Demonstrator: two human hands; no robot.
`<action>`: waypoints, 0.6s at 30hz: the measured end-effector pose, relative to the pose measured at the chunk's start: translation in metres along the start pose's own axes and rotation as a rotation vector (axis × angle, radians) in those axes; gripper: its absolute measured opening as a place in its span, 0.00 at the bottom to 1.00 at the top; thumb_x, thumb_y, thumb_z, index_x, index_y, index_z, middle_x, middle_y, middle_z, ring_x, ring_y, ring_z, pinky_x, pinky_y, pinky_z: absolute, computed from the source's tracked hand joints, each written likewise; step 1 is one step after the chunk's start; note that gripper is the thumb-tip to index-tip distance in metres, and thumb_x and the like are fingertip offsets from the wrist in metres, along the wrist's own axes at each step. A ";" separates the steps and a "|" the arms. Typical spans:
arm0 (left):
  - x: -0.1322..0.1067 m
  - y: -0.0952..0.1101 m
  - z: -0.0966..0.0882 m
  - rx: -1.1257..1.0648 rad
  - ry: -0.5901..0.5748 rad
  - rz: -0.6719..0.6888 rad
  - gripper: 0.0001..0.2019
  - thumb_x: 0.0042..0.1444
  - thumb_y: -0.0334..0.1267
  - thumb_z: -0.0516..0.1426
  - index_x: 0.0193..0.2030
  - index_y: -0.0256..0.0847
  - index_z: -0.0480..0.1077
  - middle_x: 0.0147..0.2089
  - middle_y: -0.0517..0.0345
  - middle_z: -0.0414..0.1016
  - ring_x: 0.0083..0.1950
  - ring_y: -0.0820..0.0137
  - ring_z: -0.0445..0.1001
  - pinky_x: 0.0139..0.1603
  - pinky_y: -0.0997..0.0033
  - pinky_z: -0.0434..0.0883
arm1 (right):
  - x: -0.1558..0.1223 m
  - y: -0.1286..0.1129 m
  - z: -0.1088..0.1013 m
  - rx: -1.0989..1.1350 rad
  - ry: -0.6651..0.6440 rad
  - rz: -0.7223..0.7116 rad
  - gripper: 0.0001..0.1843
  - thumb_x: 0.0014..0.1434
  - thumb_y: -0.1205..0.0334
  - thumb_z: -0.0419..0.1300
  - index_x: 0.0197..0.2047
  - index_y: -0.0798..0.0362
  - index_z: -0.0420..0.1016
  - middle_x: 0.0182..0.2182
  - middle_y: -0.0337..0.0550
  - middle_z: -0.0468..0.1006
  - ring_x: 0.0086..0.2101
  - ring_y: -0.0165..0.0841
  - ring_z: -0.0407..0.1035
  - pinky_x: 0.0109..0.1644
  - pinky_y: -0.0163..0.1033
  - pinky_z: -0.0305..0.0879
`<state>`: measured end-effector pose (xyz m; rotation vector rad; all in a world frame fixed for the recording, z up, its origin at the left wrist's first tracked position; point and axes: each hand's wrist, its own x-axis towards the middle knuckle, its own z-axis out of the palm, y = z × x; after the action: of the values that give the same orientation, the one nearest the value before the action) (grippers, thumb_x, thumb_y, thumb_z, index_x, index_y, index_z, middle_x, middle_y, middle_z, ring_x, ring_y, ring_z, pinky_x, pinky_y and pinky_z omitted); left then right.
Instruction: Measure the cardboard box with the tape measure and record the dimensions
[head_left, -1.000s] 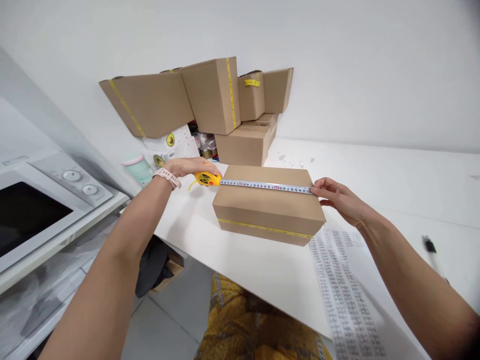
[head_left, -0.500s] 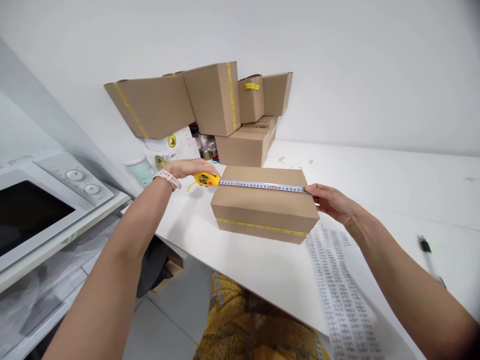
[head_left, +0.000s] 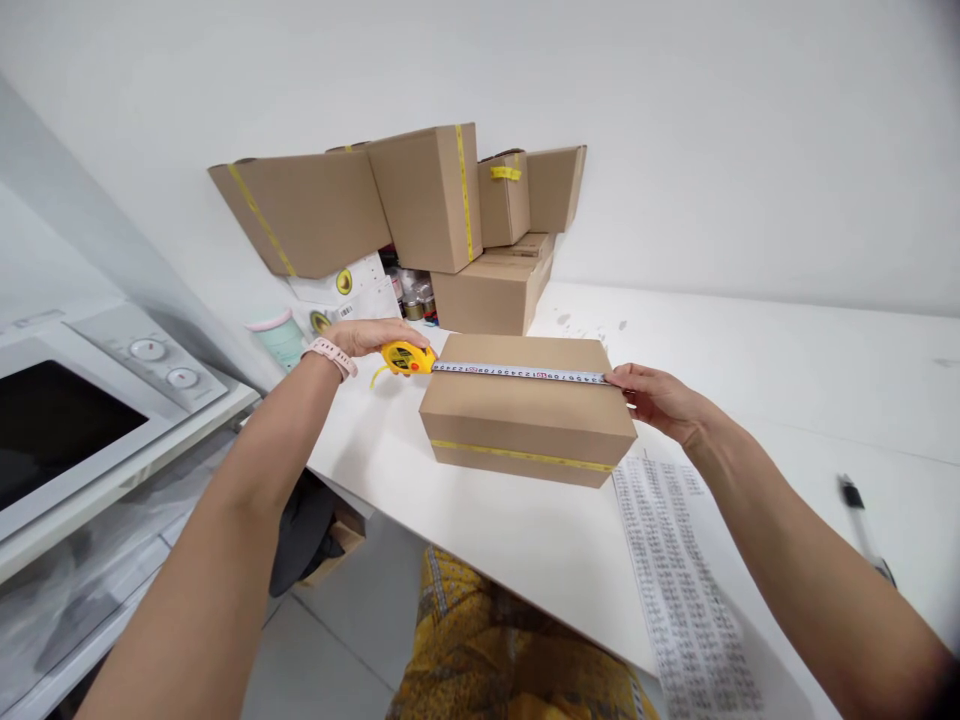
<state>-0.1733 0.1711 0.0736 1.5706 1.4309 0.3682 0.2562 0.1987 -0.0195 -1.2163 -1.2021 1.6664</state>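
Sitting far left of the cardboard box (head_left: 525,425) was a white microwave (head_left: 67,420). Just left of the box, the left hand (head_left: 367,337) closed its fingers around the yellow tape measure (head_left: 405,357); the blade (head_left: 521,373) crossed the box top to the right hand (head_left: 660,400), fingers pinching its tip. The box rested on the white table (head_left: 750,350), a printed sheet (head_left: 682,580) at its right.

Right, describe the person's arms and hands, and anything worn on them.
Both arms are bare, with no sleeves in view. The left hand and right hand wear no gloves, and no rings show. A pale pink watch strap with small holes circles the left wrist; the right wrist has nothing on it.
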 end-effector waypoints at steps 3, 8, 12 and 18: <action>-0.002 -0.001 -0.001 -0.026 0.002 -0.019 0.24 0.48 0.53 0.65 0.44 0.35 0.83 0.47 0.44 0.84 0.45 0.55 0.80 0.45 0.65 0.75 | 0.000 -0.001 -0.001 -0.018 -0.009 0.006 0.28 0.30 0.51 0.82 0.26 0.52 0.70 0.27 0.36 0.68 0.29 0.26 0.60 0.28 0.33 0.62; -0.010 -0.003 -0.003 -0.017 0.022 -0.038 0.23 0.49 0.51 0.65 0.45 0.35 0.83 0.46 0.43 0.84 0.44 0.56 0.80 0.44 0.66 0.74 | 0.000 -0.001 -0.004 -0.137 0.005 0.002 0.27 0.34 0.46 0.80 0.27 0.52 0.72 0.31 0.41 0.74 0.34 0.31 0.68 0.34 0.37 0.68; -0.027 0.009 -0.004 0.089 0.034 -0.032 0.21 0.49 0.50 0.65 0.45 0.38 0.83 0.48 0.46 0.84 0.48 0.57 0.79 0.45 0.70 0.72 | -0.001 -0.006 -0.007 -0.355 0.003 0.010 0.24 0.43 0.41 0.75 0.29 0.52 0.76 0.33 0.46 0.78 0.35 0.36 0.71 0.39 0.43 0.70; -0.074 0.041 0.019 0.112 0.023 -0.147 0.22 0.46 0.46 0.69 0.47 0.39 0.83 0.46 0.49 0.83 0.46 0.58 0.77 0.40 0.73 0.71 | -0.007 -0.021 -0.005 -0.507 0.040 -0.062 0.19 0.48 0.46 0.72 0.22 0.52 0.73 0.28 0.45 0.75 0.32 0.35 0.67 0.39 0.44 0.68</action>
<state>-0.1547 0.1018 0.1225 1.5424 1.5980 0.2232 0.2637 0.1998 0.0020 -1.4816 -1.6815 1.3220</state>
